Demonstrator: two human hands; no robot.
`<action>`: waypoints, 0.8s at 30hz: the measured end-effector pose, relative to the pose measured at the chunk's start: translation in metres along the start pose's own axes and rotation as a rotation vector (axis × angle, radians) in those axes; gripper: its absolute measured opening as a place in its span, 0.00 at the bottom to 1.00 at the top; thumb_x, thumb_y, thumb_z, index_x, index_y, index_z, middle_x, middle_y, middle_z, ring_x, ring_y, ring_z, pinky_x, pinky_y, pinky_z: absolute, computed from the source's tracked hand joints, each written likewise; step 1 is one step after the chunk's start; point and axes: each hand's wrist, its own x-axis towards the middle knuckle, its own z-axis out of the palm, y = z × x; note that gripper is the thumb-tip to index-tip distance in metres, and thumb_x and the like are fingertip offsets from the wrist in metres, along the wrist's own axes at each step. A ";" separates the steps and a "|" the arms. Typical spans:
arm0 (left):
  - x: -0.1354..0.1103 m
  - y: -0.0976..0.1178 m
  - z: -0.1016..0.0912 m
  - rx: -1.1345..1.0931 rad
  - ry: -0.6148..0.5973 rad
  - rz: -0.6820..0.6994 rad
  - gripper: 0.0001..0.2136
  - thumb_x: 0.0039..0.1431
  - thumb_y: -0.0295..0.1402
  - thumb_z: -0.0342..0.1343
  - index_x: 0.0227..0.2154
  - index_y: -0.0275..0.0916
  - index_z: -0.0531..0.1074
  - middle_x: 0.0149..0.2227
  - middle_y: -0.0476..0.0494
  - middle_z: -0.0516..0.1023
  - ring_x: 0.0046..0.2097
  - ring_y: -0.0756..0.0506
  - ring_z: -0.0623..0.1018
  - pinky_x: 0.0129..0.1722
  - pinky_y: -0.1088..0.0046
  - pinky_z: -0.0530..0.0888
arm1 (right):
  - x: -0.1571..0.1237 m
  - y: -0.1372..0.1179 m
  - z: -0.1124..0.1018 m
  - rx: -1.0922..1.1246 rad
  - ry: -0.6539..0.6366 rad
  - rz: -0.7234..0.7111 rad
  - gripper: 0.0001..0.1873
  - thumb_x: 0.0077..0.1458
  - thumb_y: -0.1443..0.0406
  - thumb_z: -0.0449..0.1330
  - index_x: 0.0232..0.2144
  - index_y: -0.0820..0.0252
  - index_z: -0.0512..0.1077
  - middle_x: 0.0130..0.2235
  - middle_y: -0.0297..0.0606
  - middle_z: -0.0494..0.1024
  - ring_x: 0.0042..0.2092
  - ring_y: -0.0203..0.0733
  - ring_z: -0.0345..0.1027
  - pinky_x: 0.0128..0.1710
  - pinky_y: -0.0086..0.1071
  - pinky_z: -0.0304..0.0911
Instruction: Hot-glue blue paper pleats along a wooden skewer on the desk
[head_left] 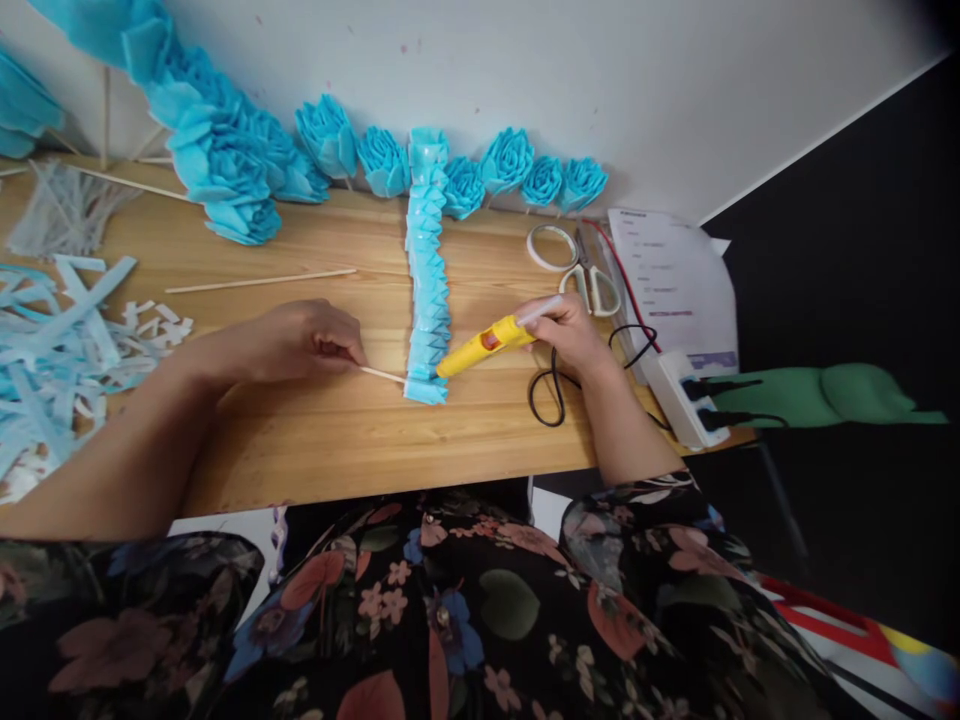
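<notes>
from my remote seat i take bearings off the pleated blue strip [427, 270], lying lengthwise on the desk [337, 440]. left hand [319, 340], left of the strip's near end, pinches a thin stick [384, 375], tip touching the strip. right hand [564, 328], right of the strip, grips a yellow glue gun [484, 345], nozzle at that same end. in the way: black cord [560, 390], looped right of the strip near the right wrist; scissors [590, 285] and tape roll [551, 266] beyond that hand, also right of the strip. blue flowers [506, 160] flank its far end. left of it: loose stick [259, 282], then paper scraps [45, 370].
</notes>
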 end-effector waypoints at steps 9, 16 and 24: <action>0.001 0.000 -0.001 -0.012 -0.010 0.002 0.18 0.82 0.46 0.58 0.41 0.43 0.89 0.38 0.42 0.87 0.40 0.44 0.82 0.47 0.70 0.73 | 0.003 -0.005 0.006 0.023 -0.018 0.037 0.23 0.52 0.43 0.79 0.25 0.56 0.85 0.26 0.33 0.80 0.23 0.34 0.67 0.21 0.27 0.65; 0.001 0.000 0.000 -0.018 -0.004 -0.012 0.18 0.79 0.46 0.58 0.40 0.42 0.88 0.37 0.41 0.86 0.38 0.44 0.81 0.44 0.69 0.73 | 0.002 -0.006 0.005 -0.051 -0.036 0.028 0.22 0.55 0.45 0.75 0.27 0.56 0.86 0.25 0.32 0.76 0.25 0.35 0.68 0.24 0.28 0.68; -0.002 0.001 0.000 -0.111 0.015 -0.190 0.24 0.76 0.57 0.59 0.41 0.40 0.85 0.39 0.43 0.86 0.42 0.42 0.82 0.45 0.70 0.75 | 0.001 -0.004 0.003 -0.055 -0.046 0.006 0.20 0.57 0.47 0.75 0.28 0.56 0.86 0.25 0.31 0.77 0.24 0.33 0.67 0.25 0.28 0.69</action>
